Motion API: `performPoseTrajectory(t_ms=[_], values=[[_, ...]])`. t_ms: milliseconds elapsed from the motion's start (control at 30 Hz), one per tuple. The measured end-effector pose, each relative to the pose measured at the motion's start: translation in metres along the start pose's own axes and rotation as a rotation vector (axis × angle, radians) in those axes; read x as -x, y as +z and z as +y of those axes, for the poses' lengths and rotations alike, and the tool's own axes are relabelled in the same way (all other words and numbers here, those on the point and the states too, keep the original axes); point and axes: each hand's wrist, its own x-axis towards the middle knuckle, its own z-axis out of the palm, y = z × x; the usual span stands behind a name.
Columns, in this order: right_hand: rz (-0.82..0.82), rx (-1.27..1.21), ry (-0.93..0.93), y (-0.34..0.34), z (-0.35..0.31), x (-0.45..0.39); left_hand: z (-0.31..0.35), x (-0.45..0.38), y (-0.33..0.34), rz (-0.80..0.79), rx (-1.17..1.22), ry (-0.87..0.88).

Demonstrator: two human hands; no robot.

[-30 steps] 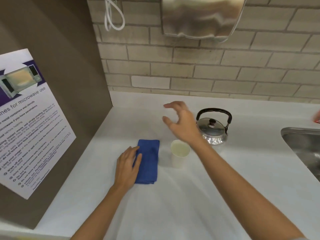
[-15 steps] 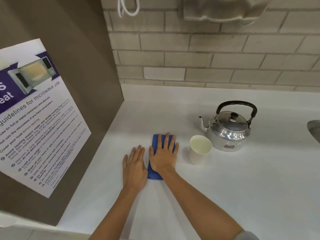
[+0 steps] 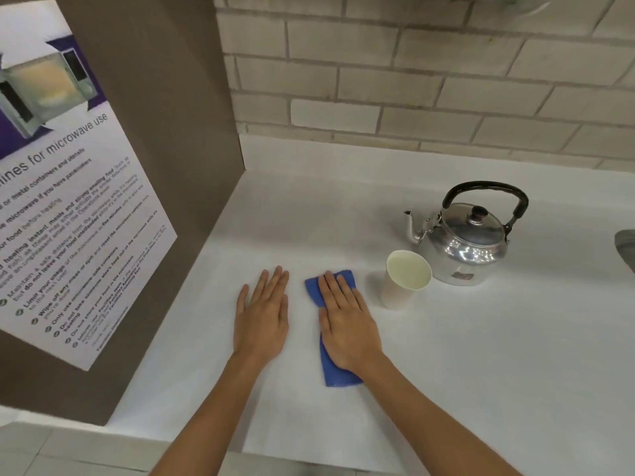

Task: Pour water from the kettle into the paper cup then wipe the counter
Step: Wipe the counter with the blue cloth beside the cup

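Observation:
A shiny steel kettle [image 3: 465, 247] with a black handle stands upright on the white counter [image 3: 481, 355], spout pointing left. Just in front of it, to its left, stands a white paper cup [image 3: 402, 283], upright. A folded blue cloth [image 3: 335, 372] lies on the counter left of the cup. My right hand [image 3: 347, 324] rests flat on the cloth, fingers together, covering its middle. My left hand [image 3: 263, 317] lies flat and open on the bare counter beside the cloth, holding nothing.
A brown side panel [image 3: 165, 132] with a microwave-use poster [image 3: 62, 187] walls off the left. A brick wall [image 3: 412, 80] runs along the back. A sink edge [image 3: 627, 245] shows at the far right. The counter's front edge runs near my forearms.
My right hand came down from above the cup and now presses flat on the blue cloth. My left hand slid off the cloth to the bare counter on its left.

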Motion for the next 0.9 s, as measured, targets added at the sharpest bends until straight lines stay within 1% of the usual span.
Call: performPoseTrajectory(t_ms=[133, 233, 300, 367, 467, 567, 633, 700, 833, 900], values=[[-0.032, 0.024, 0.137, -0.005, -0.008, -0.065, 0.004, 0.001, 0.000, 0.007, -0.023, -0.025], [-0.088, 0.050, 0.098, -0.005, -0.016, -0.084, 0.005, 0.001, -0.001, 0.001, -0.023, -0.045], [-0.098, 0.053, 0.047, -0.003, -0.018, -0.069, 0.005, 0.001, -0.001, -0.008, -0.025, -0.045], [-0.066, 0.052, 0.002, 0.000, -0.018, -0.043, 0.004, 0.002, -0.002, -0.013, -0.024, -0.041], [-0.069, 0.034, -0.024, -0.003, -0.005, -0.022, 0.004, 0.002, -0.002, -0.017, -0.038, -0.037], [-0.063, 0.062, 0.043, -0.005, -0.002, -0.036, 0.005, 0.002, -0.003, -0.027, -0.032, -0.038], [-0.067, 0.077, 0.118, -0.003, -0.012, -0.046, 0.006, 0.002, -0.003, -0.026, -0.024, -0.041], [-0.066, 0.074, 0.134, 0.000, -0.025, -0.043, 0.006, 0.002, -0.003, -0.027, -0.031, -0.039], [-0.036, 0.025, 0.028, -0.002, -0.031, 0.011, 0.006, 0.003, -0.005, -0.025, -0.003, -0.042], [-0.021, 0.029, 0.015, -0.007, -0.021, 0.044, 0.013, 0.010, -0.006, -0.018, 0.038, -0.048]])
